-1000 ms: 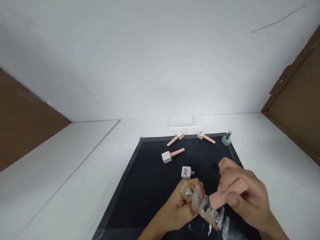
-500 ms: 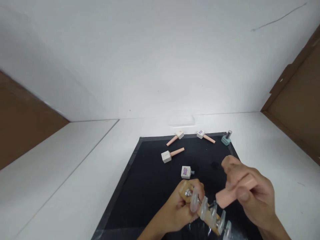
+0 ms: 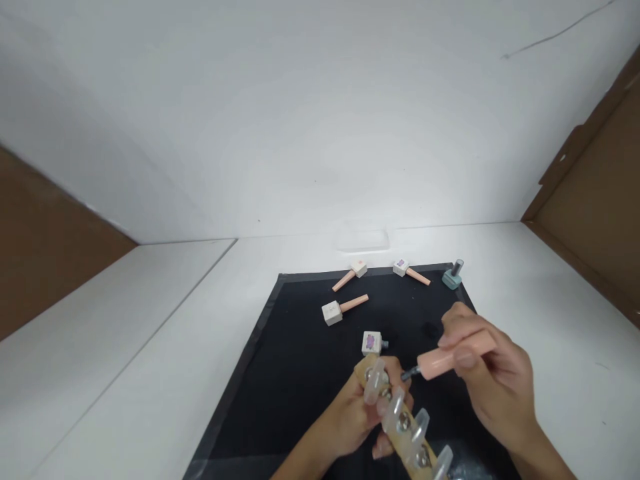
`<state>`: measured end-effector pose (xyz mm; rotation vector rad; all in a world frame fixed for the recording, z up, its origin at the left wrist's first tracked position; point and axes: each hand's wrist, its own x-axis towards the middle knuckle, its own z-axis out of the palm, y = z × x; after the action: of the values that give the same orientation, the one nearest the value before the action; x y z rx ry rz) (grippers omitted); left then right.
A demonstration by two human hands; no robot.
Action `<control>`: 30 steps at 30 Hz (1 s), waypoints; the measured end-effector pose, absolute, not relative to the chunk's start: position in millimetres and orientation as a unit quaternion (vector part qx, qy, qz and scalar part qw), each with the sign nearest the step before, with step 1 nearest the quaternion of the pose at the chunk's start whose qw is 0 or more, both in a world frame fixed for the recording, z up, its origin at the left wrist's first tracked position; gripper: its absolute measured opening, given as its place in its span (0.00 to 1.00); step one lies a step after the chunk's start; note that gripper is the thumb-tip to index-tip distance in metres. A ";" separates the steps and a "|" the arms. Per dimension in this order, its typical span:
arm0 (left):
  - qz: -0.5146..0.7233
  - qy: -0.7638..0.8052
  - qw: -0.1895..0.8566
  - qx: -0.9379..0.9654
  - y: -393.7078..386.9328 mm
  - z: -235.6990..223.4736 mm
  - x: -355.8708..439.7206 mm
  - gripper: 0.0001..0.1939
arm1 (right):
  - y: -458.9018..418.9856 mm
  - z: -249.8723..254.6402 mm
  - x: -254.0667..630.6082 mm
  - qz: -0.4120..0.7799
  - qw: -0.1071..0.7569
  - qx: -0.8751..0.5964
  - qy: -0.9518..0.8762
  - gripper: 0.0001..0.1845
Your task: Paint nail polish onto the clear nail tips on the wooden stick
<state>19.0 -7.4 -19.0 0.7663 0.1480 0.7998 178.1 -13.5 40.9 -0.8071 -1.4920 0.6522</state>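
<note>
My left hand [image 3: 356, 412] is closed round a wooden stick [image 3: 400, 427] that carries several clear false nail tips. My right hand [image 3: 487, 380] pinches a pink nail polish cap with its brush [image 3: 443, 361]; the dark brush tip points left, just above the nail tips. An open white square polish bottle [image 3: 371, 343] stands on the black mat [image 3: 290, 373] just beyond my left hand.
Three capped white polish bottles with pink caps [image 3: 343, 309] [image 3: 351, 274] [image 3: 409, 271] lie toward the mat's far edge. A teal bottle with a silver cap [image 3: 453, 275] stands at its far right corner. White table around, white wall behind, brown panels at both sides.
My right hand has lifted and swung the brush from pointing down at the nail tips to pointing left. The stick of tips has tilted lower toward the bottom right.
</note>
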 end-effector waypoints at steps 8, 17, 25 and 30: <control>0.379 0.084 0.848 0.360 -8.4 -23.3 18.1 0.21 | -13.5 42.6 178.1 0.282 0.605 -0.348 -0.658 0.11; 0.379 0.142 0.816 0.413 -6.8 -15.9 15.6 0.22 | -13.6 45.2 178.4 0.277 0.605 -0.349 -0.660 0.13; 0.389 0.231 0.702 0.550 -6.0 2.4 13.1 0.22 | -11.3 45.2 180.9 0.289 0.576 -0.331 -0.689 0.15; 0.368 0.272 0.647 0.610 -5.1 1.9 12.6 0.17 | -10.9 45.1 182.9 0.324 0.556 -0.314 -0.698 0.16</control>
<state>12.6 -5.1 1.9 1.3865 0.6195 0.8361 182.9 -10.9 45.1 -0.7422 -1.6487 0.7645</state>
